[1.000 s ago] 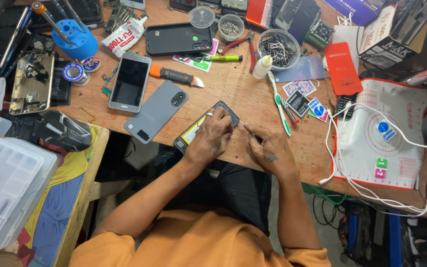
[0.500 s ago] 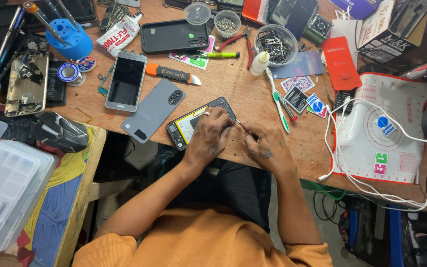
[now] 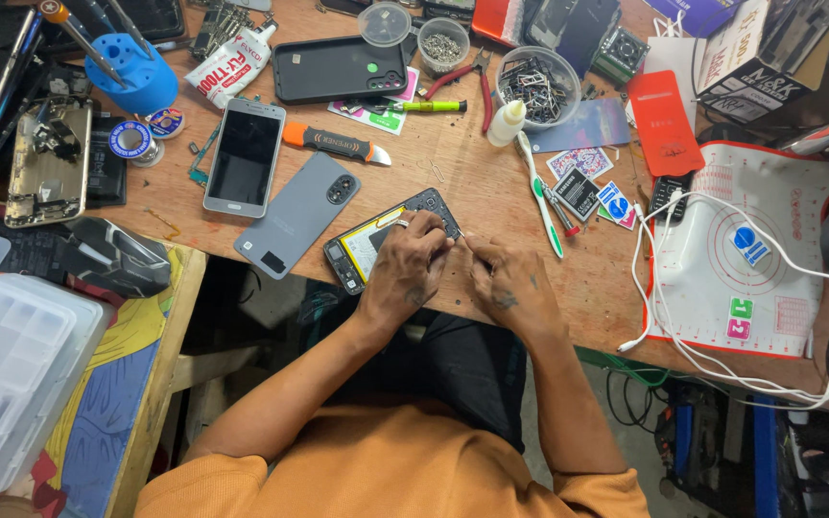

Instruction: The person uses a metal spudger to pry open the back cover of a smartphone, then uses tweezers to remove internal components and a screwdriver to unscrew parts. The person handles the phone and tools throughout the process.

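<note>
Under your hands, at the near edge of the tabletop (image 3: 491,182), the opened phone (image 3: 376,240) lies face down with its back off, so the yellow-labelled battery and the boards are bare to you. Your left hand (image 3: 407,269) lies curled over its right half, fingers bent down on the frame, most likely to pin it so it cannot slide. Your right hand (image 3: 509,283) sits just beside it, fingers pinched together at the phone's upper right corner; whether they grip a small part or a tool, you cannot tell from here.

Just left of your left hand lies the grey back cover (image 3: 297,213), camera holes up, set within easy reach. Past it a silver phone (image 3: 245,156) rests screen up, and an orange-handled knife (image 3: 336,144) lies between them and the far clutter. To the right of your right hand a white-and-green toothbrush (image 3: 539,192) lies close by, probably kept there for brushing dust. Further right a white mat (image 3: 722,259) carries loose white cables (image 3: 693,206).

Farther off stand a black phone case (image 3: 338,67), a glue bottle (image 3: 507,123) and a clear tub (image 3: 539,82) of small metal parts, parked out of the way.
</note>
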